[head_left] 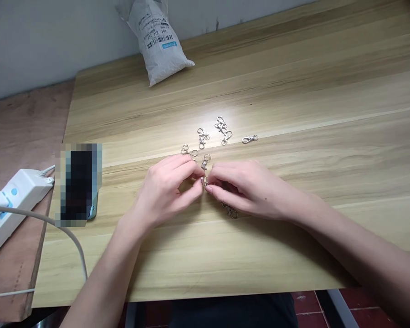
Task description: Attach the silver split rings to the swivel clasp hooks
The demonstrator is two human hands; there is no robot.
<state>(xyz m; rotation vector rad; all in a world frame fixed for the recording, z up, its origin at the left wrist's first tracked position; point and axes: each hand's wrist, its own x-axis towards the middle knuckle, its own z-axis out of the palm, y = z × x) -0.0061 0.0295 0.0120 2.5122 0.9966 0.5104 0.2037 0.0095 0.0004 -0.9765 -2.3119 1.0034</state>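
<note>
My left hand (pixel 169 187) and my right hand (pixel 251 187) meet over the table with their fingertips closed in a pinch. Between them shows a small metal ring (pixel 205 179), mostly covered by the fingers; whether a clasp hangs on it I cannot tell. Just beyond the fingertips lies a silver swivel clasp with a ring (pixel 205 162). Loose split rings (pixel 194 153) lie past my left knuckles. Under my right hand another swivel clasp (pixel 230 211) is partly hidden. Farther off rest more silver swivel clasps (pixel 222 127), and a single one (pixel 249 139) sits to their right.
A phone (pixel 78 184), blurred out, lies left on the wooden table (pixel 310 100). At the back stands a white plastic parcel bag (pixel 160 43) with a printed label. A white power strip (pixel 17 200) and a cable (pixel 68 232) are at the left edge.
</note>
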